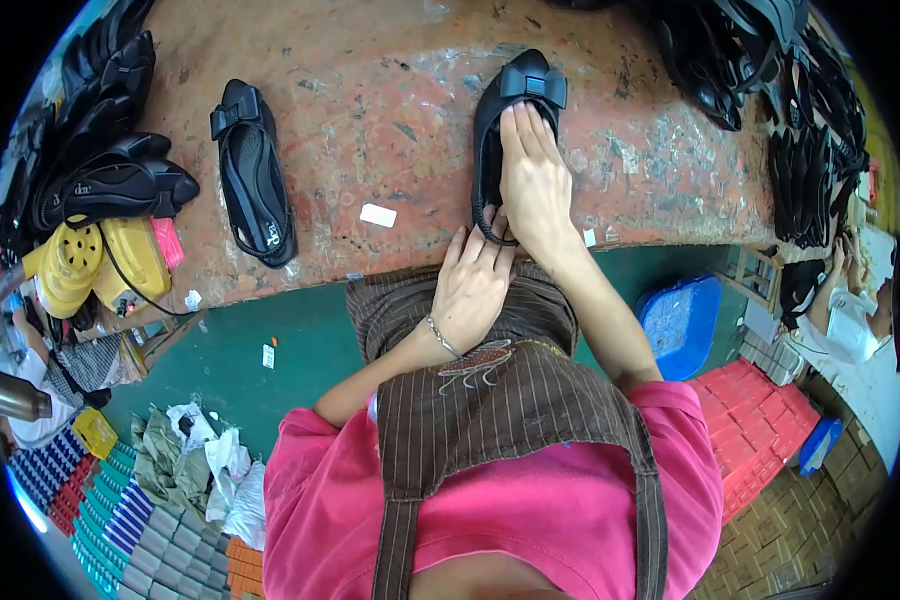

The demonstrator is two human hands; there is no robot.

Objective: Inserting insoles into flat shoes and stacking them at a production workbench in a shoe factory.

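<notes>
A black flat shoe (486, 150) with a bow and a buckle-like ornament lies on the worn reddish-brown workbench (390, 110), its toe pointing away from me. My right hand (537, 180) lies over the shoe's right side, with its fingers pressed together and their tips down in the opening by the bow. The thumb of that hand is hidden. At the shoe's heel, my left hand (478, 285) is closed, its fingertips on the elastic-looking back rim. Another black bow shoe (253, 170) stands to the left, apart from both hands.
Black shoes (110, 180) are heaped at the bench's left end, beside a yellow machine (130, 265). More black shoes (710, 70) crowd the right end. A white label (378, 215) lies on the bench. Below stand a blue tub (680, 325) and stacked red boxes (755, 425).
</notes>
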